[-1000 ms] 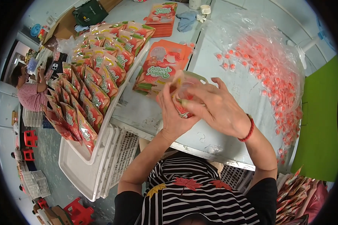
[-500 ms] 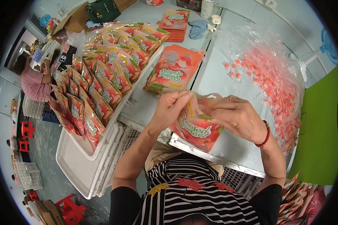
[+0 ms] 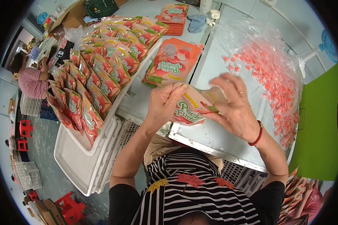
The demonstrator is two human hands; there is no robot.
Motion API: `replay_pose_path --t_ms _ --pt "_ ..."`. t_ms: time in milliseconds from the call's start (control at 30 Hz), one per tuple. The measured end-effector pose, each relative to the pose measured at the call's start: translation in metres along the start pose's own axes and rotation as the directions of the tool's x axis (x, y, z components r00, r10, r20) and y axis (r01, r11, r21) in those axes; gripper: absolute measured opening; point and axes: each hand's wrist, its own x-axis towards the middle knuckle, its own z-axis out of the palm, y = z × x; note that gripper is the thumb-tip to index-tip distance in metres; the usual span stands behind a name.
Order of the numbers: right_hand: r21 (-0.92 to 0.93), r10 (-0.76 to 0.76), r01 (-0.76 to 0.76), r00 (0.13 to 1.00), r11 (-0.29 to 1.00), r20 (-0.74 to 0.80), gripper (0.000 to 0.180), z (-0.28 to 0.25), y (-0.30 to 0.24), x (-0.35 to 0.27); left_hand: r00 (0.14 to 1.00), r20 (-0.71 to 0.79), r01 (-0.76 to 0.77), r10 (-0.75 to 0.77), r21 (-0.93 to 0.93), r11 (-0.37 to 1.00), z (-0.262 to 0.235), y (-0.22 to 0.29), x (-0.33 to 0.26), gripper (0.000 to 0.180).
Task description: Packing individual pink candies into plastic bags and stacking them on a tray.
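Note:
A printed red and cream snack pouch (image 3: 191, 108) is held up above the front edge of the table. My left hand (image 3: 164, 101) is closed on its left side, thumb on top. At the right side, my right hand (image 3: 236, 108) has the pouch's edge between thumb and a finger. Its other fingers are raised and blurred beside the pouch's upper edge. What is inside the pouch is hidden. Just beyond my hands lies a pile of flat pouches (image 3: 172, 62). To the right, small red-and-clear wrapped pieces (image 3: 278, 90) spill from a large clear plastic bag (image 3: 251, 35).
On the left, a white tray (image 3: 90, 148) of filled pouches (image 3: 101, 75) rests on stacked trays. Another pouch stack (image 3: 172, 18) and a blue cloth (image 3: 196, 23) lie at the back. A green panel (image 3: 321, 123) borders the right. A person in pink (image 3: 33, 82) works far left.
The pouch has risen and tilted, its lower end pulled up from the table edge. My right hand's fingers have lifted and spread; my left hand has kept its grip.

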Motion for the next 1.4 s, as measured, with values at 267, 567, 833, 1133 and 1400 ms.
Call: replay_pose_path --t_ms 267,567,833,1133,1400 --pt "0.263 0.233 -0.274 0.956 0.925 0.176 0.021 0.023 0.015 -0.017 0.989 0.02 0.145 -0.145 -0.286 0.947 -0.007 0.001 -0.011 0.016" --pt "0.487 0.524 -0.606 0.793 0.629 0.31 0.018 0.018 0.0 -0.004 0.964 0.022 0.266 -0.266 -0.185 0.946 -0.005 0.0 -0.014 0.019" --pt "0.36 0.378 -0.55 0.81 0.753 0.447 0.019 0.015 0.024 -0.01 0.962 0.059 0.274 -0.268 -0.203 0.94 -0.007 -0.002 -0.005 0.016" --pt "0.34 0.192 -0.37 0.869 0.865 0.457 0.024 0.021 0.006 0.024 0.974 0.131 0.191 -0.182 -0.06 0.98 -0.014 -0.002 -0.014 0.015" --pt "0.385 0.215 -0.422 0.852 0.821 0.477 0.018 0.022 -0.015 0.014 0.997 0.06 0.051 -0.056 0.071 0.996 -0.014 0.01 -0.03 0.018"
